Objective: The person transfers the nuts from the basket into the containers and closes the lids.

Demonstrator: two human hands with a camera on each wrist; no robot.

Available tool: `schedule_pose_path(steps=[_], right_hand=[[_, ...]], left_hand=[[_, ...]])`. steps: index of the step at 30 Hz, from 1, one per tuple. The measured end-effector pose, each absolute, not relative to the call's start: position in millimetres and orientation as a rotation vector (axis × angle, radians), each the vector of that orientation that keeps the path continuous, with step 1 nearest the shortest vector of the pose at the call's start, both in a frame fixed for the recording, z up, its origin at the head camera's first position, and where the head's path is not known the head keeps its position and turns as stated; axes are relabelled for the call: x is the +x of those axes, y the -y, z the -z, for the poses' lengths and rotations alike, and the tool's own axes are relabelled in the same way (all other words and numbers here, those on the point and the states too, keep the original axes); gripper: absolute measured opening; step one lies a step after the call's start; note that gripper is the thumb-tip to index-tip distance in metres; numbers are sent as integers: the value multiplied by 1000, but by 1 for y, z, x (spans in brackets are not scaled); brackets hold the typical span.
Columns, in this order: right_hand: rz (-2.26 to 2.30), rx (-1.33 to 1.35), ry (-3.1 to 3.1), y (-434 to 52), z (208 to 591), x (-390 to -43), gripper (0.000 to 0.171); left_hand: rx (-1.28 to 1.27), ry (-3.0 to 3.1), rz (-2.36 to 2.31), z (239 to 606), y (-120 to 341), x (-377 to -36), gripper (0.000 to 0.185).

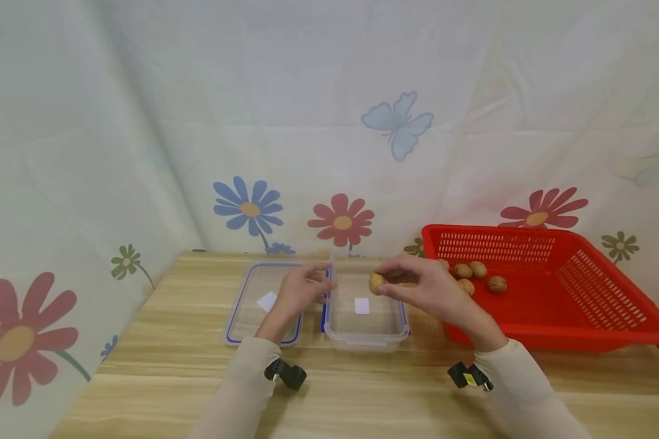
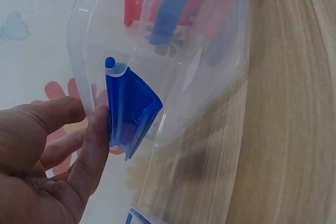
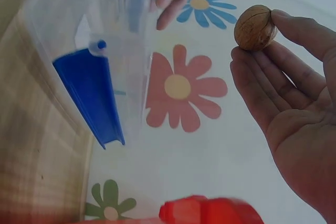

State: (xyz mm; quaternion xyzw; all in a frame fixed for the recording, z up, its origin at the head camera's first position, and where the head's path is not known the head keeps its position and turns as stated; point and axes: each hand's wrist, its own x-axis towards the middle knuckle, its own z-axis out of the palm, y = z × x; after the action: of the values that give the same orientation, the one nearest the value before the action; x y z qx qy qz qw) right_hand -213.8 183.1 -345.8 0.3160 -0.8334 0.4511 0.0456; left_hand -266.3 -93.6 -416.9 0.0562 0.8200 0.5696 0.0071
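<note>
Walnut (image 1: 376, 283): pinched at the fingertips of the right hand (image 1: 425, 288), held above the clear plastic container (image 1: 365, 332).
Right hand fingers (image 3: 294, 30): curled, closed on the nut from either side.
Left hand (image 1: 299, 293): laid against the container's left wall, thumb (image 2: 93, 145) pressed beside the blue latch (image 2: 131, 109); fingers loosely bent.
Container: set near the table's (image 1: 170, 341) far edge, at the middle.
Lid (image 1: 255, 305): laid flat just left of the container.
Red basket (image 1: 582, 286): placed at the far right corner, four more walnuts (image 1: 478, 275) kept inside.
</note>
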Motion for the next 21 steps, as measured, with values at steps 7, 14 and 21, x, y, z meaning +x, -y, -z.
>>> schedule_pose_path(steps=[7, 14, 21], right_hand=[[-1333, 1077, 2563, -167, 358, -215, 33], [-1338, 1106, 2601, -156, 368, -214, 28], [-1327, 1167, 2592, -148, 379, -216, 27]], left_hand=[[171, -2568, -1788, 418, 93, -267, 49], [177, -2568, -1785, 417, 93, -267, 48], [193, -2570, -1782, 416, 93, -266, 49]])
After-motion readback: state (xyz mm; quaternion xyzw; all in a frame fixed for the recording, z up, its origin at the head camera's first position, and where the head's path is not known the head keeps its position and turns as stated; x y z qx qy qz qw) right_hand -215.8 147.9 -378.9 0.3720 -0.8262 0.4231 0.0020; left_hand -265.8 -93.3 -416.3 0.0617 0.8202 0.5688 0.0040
